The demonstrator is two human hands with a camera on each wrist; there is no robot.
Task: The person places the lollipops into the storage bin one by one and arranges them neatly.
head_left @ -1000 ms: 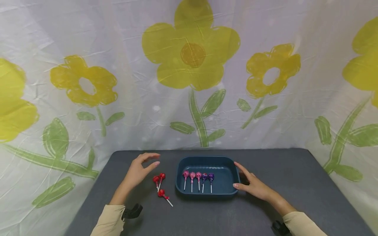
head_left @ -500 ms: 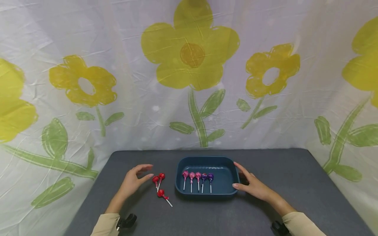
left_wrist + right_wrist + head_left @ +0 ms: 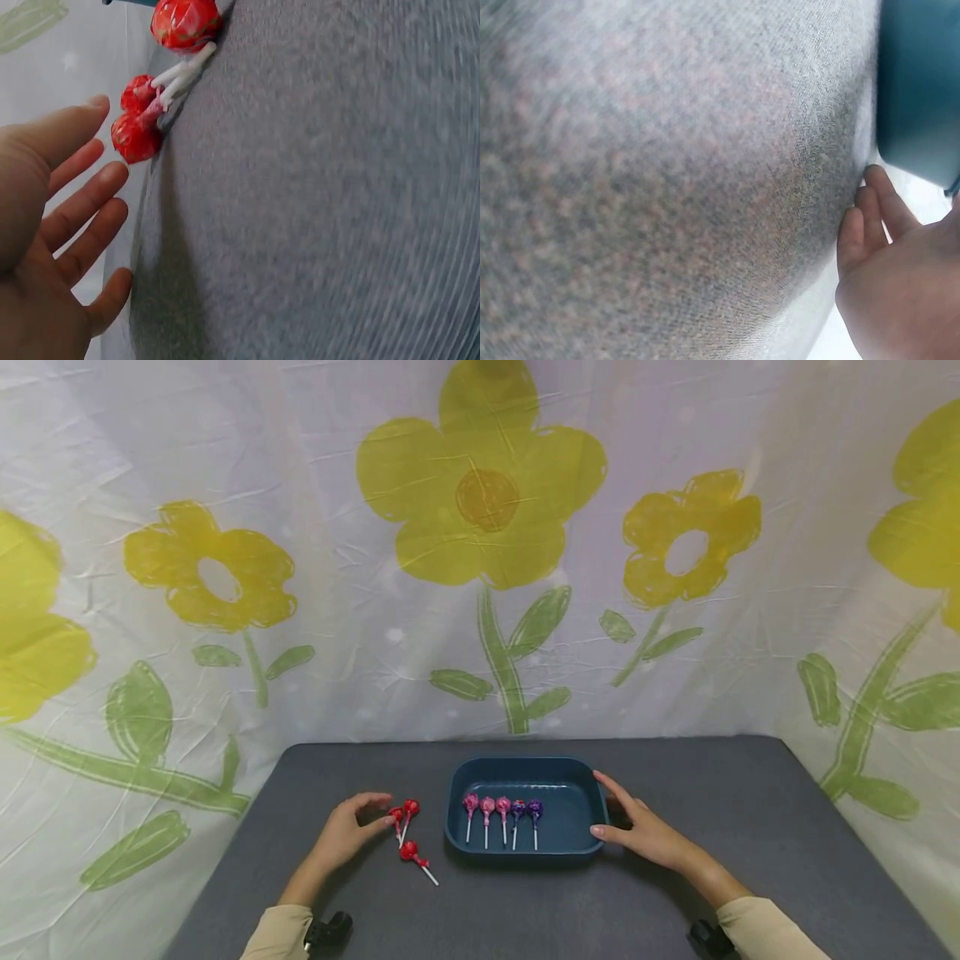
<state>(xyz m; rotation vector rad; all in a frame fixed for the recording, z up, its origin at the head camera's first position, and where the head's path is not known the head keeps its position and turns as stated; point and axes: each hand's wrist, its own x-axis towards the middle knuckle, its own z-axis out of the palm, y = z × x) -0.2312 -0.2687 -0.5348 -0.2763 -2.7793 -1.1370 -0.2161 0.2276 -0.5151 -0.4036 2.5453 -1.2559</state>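
Beside the red lollipops my left hand is spread, thumb and fingers around the far left lollipop's head without gripping it. In the left wrist view, this hand has a gap between the fingertips and the wrapped red lollipop. Two red lollipops lie with crossing sticks, and a third red lollipop lies nearer. My right hand rests thumb and forefinger against the right end of a dark blue tray. In the right wrist view, the fingers extend below the tray wall.
Inside the tray, three pink lollipops and two purple lollipops lie in a row, sticks toward me. A dark grey cloth covers the table. Behind it hangs a white curtain with yellow flowers.
My left hand has come down and slightly left, then right toward the upper red lollipops. My right hand and the tray have stayed in place.
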